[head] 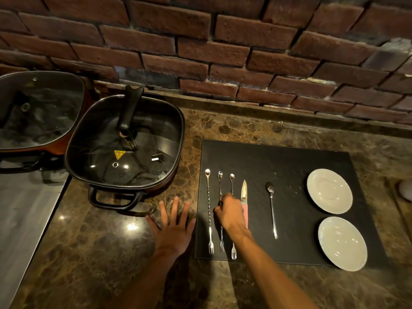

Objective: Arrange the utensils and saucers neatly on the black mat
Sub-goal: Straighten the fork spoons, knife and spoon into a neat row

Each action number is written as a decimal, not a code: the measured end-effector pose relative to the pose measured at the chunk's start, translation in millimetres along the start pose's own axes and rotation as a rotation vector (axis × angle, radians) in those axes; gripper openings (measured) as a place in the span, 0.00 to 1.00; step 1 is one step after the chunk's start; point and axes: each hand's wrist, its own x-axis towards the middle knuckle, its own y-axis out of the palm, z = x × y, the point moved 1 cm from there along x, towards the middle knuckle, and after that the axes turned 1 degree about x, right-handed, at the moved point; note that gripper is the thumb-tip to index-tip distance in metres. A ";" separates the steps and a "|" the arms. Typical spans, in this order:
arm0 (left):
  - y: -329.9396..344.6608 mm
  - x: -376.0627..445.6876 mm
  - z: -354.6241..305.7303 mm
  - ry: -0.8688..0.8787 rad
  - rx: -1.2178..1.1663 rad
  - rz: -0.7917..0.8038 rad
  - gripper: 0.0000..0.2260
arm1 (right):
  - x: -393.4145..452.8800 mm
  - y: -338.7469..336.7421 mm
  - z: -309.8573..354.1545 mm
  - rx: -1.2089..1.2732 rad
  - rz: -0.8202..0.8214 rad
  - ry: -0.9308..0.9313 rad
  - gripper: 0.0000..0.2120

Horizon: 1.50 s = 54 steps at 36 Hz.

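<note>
- My right hand (pixel 229 211) pinches the middle stirrer (pixel 221 210) on the black mat (pixel 289 161).
- Just right of the pinch: knife (pixel 244 190), then spoon (pixel 272 210), 2 saucers (pixel 329 191) farthest.
- My left hand (pixel 172 226) lies spread flat on the counter (pixel 100 241).

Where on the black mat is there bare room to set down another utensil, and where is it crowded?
Free: the mat's far strip above everything, the gap between the teaspoon and the two saucers, and a narrower lane between knife and teaspoon. Crowded: the left edge, where three long spoon-forks and the knife lie close together under the right hand.
</note>
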 end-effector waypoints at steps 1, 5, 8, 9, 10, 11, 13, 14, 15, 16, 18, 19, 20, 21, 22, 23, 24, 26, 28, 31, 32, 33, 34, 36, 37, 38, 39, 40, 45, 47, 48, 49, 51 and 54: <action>-0.2 -0.5 -0.1 0.000 -0.005 0.000 0.27 | 1.2 -1.6 -1.1 0.006 -0.003 0.003 0.09; -1.5 -1.5 -1.2 0.002 -0.007 -0.004 0.27 | 4.6 -8.2 -2.5 -0.019 -0.004 0.004 0.11; -2.1 -2.7 -0.8 0.011 -0.006 -0.009 0.27 | 3.2 -10.9 -0.5 -0.039 -0.011 -0.007 0.11; -2.3 -3.0 -0.9 0.012 -0.007 -0.011 0.27 | 1.7 -11.1 1.2 -0.043 -0.022 -0.018 0.10; -2.3 -3.2 -0.7 0.012 -0.007 -0.012 0.27 | -0.1 -10.3 3.5 -0.041 -0.029 -0.035 0.10; -2.4 -3.4 -0.7 0.010 -0.004 -0.014 0.26 | -2.5 -8.6 6.1 -0.038 -0.026 -0.052 0.10; -2.4 -3.6 -0.9 0.006 0.002 -0.016 0.26 | -8.2 -2.8 12.0 -0.043 -0.006 -0.078 0.09; -2.5 -3.7 -1.1 0.004 0.004 -0.016 0.26 | -11.3 0.7 14.9 -0.044 0.006 -0.086 0.09; -2.8 -3.8 -1.3 0.003 0.005 -0.015 0.26 | -14.4 4.9 17.3 -0.036 0.022 -0.089 0.09; -3.2 -3.9 -1.7 0.002 0.008 -0.014 0.26 | -17.3 9.2 19.7 -0.026 0.039 -0.089 0.10; -4.1 -4.4 -2.2 0.001 0.012 -0.011 0.26 | -22.8 16.7 23.6 -0.030 0.064 -0.080 0.11; -4.5 -4.8 -2.6 0.001 0.013 -0.010 0.27 | -25.3 19.7 25.0 -0.041 0.069 -0.078 0.11; -4.8 -5.1 -2.8 0.002 0.012 -0.010 0.27 | -27.4 22.2 26.2 -0.053 0.070 -0.079 0.12; -5.2 -5.5 -3.2 0.002 0.012 -0.011 0.27 | -29.5 23.9 27.0 -0.062 0.072 -0.080 0.12; -5.4 -5.7 -3.5 0.002 0.012 -0.013 0.27 | -30.5 25.1 27.5 -0.064 0.074 -0.078 0.11; -5.5 -5.8 -3.7 0.002 0.012 -0.014 0.27 | -31.0 26.5 27.6 -0.060 0.077 -0.071 0.11; -5.3 -5.8 -3.9 0.003 0.012 -0.016 0.26 | -30.5 27.6 27.3 -0.050 0.082 -0.062 0.11; -4.8 -5.6 -3.7 0.004 0.013 -0.021 0.26 | -29.5 31.2 26.1 0.004 0.092 -0.027 0.09; -4.0 -5.5 -3.3 0.000 0.013 -0.027 0.27 | -30.6 34.9 25.4 0.114 0.099 0.018 0.08; -3.3 -5.0 -3.3 0.001 0.009 -0.023 0.27 | -34.8 39.0 25.9 0.238 0.102 0.043 0.14; -3.1 -4.8 -3.4 0.002 0.009 -0.020 0.27 | -35.6 39.2 26.3 0.254 0.102 0.047 0.15; -3.1 -4.7 -3.3 0.003 0.010 -0.020 0.27 | -36.3 38.9 26.8 0.262 0.105 0.055 0.16; -3.1 -4.7 -3.3 0.004 0.011 -0.021 0.27 | -36.3 38.5 27.3 0.264 0.109 0.062 0.16; -3.2 -4.7 -2.9 0.003 0.006 -0.021 0.27 | -36.8 37.8 28.0 0.282 0.115 0.081 0.17; -3.1 -4.5 -2.8 0.002 0.003 -0.021 0.27 | -37.1 37.8 27.8 0.275 0.117 0.084 0.17; -3.0 -4.5 -2.6 0.001 0.001 -0.021 0.27 | -37.4 37.7 27.9 0.257 0.118 0.076 0.16; -3.0 -4.2 -2.7 -0.001 0.001 -0.020 0.27 | -37.5 37.4 27.6 0.239 0.113 0.070 0.15; -2.9 -4.2 -2.8 -0.004 0.002 -0.018 0.27 | -37.9 36.9 27.8 0.243 0.110 0.074 0.15; -2.9 -4.3 -3.5 -0.012 0.010 -0.015 0.27 | -38.9 37.0 28.0 0.200 0.124 0.061 0.13; -3.2 -4.3 -3.4 -0.013 0.004 -0.015 0.27 | -36.8 37.6 27.6 0.176 0.130 0.055 0.11; -3.3 -4.3 -3.2 -0.012 0.004 -0.015 0.27 | -35.5 37.1 28.2 0.203 0.144 0.076 0.09; -3.3 -4.0 -3.2 -0.010 0.005 -0.014 0.27 | -33.7 36.2 29.3 0.231 0.159 0.101 0.08; -2.9 -3.6 -3.0 -0.008 0.002 -0.011 0.27 | -31.9 33.9 32.1 0.233 0.172 0.113 0.08; -2.0 -3.0 -2.8 -0.009 0.000 -0.013 0.27 | -31.0 32.2 33.1 0.185 0.163 0.083 0.08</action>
